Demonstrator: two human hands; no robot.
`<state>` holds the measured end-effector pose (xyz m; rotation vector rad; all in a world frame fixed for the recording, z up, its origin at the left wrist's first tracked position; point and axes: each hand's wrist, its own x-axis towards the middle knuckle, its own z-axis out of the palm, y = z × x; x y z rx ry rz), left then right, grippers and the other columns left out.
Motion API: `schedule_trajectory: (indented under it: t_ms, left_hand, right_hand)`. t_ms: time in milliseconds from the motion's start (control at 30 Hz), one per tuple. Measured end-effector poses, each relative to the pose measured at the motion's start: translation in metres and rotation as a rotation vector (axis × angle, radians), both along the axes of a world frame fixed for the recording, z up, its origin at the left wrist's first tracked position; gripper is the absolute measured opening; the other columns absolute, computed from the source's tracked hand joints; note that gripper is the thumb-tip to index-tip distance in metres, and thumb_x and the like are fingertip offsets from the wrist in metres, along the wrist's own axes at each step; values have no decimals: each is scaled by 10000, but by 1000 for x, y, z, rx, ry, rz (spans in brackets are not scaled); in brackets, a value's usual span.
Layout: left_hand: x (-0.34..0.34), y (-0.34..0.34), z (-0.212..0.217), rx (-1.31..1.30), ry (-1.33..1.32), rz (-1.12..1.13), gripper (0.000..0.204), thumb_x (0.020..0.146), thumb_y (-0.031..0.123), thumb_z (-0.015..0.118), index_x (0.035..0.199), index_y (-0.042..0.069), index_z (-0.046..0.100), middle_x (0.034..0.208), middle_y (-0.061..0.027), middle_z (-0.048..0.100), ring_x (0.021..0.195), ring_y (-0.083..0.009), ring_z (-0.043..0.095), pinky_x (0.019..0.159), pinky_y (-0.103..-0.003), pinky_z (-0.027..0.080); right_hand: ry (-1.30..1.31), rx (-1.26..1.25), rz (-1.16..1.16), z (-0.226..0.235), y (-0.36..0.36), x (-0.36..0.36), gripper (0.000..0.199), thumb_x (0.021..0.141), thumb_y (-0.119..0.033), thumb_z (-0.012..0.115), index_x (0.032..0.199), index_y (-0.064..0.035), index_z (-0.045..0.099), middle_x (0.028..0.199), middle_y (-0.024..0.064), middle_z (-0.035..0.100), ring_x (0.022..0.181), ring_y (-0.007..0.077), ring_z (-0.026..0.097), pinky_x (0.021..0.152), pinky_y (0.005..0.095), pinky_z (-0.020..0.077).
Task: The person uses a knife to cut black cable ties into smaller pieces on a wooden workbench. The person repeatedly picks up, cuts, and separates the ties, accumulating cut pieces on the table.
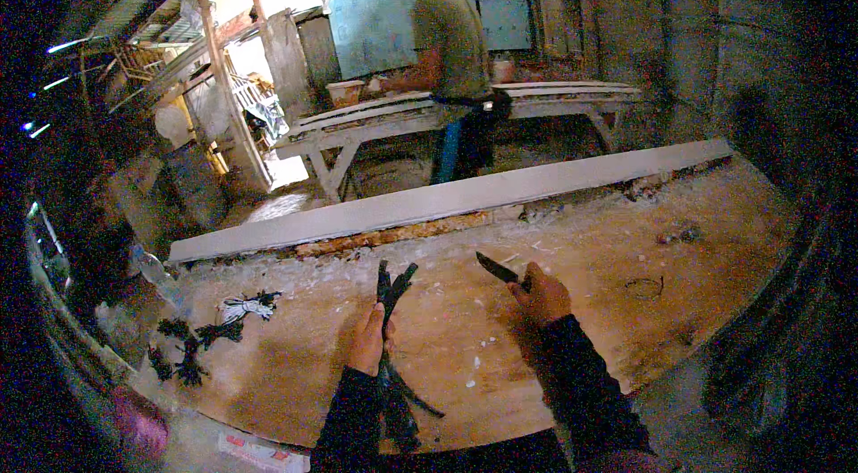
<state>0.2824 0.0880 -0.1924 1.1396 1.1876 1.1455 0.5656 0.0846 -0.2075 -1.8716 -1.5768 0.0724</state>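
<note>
We record, at lower centre of the frame, our left hand [368,341] closed around a bundle of dark strips [391,294], the strips rising in a fork above the fist and trailing down past the wrist toward the lower edge. To its right, at centre, we list our right hand [540,294] gripping a dark pointed blade [497,269], whose tip angles toward the upper left of the frame; hand and bundle sit near each other but apart. Both forearms come up from the lower edge in dark sleeves [585,388]. Beneath them we note the desk [483,330], a worn brownish surface dusted with pale flecks and chips. At the left of the desk we enter a scatter of dark knotted pieces [189,350] and one paler tied bunch [239,307], well apart from the hands. Across the far edge of the desk, running from left of centre to the upper right, lies a long white plank [447,200]. At the lower left edge we see a small white and red packet [262,453]. In the upper centre we list another person [451,62] standing at a second pale workbench [465,105], with a tub [345,92] just beside that person's hands.
</note>
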Motion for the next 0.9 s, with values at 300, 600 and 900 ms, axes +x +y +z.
schedule_trajectory:
  t_ms: [300, 600, 900]
  left_hand:
    - [-24, 33, -36, 193, -86, 59, 131, 780, 141, 477, 878, 54, 483, 754, 11, 482, 669, -80, 451, 572, -192, 361]
    - [-23, 26, -28, 202, 135, 132, 189, 776, 178, 466, 899, 47, 523, 715, -15, 516, 604, -119, 462, 545, -250, 375]
    - [-25, 17, -6, 288, -90, 456, 142, 764, 220, 524, 799, 84, 547, 607, 59, 401, 522, -36, 354, 455, -174, 279]
  right_hand:
    - [-107, -215, -104, 19, -18, 13, 429, 613, -439, 593, 754, -51, 476, 664, 153, 548, 627, 335, 536, 566, 415, 426]
    - [-274, -236, -221, 10, -13, 30, 285, 576, -303, 644, 773, -126, 537, 870, 93, 527, 822, 292, 510, 717, 421, 393]
    - [-266, -9, -182, 13, -14, 20, 255, 588, -301, 651, 776, -153, 565, 858, 70, 539, 841, 278, 493, 757, 407, 336]
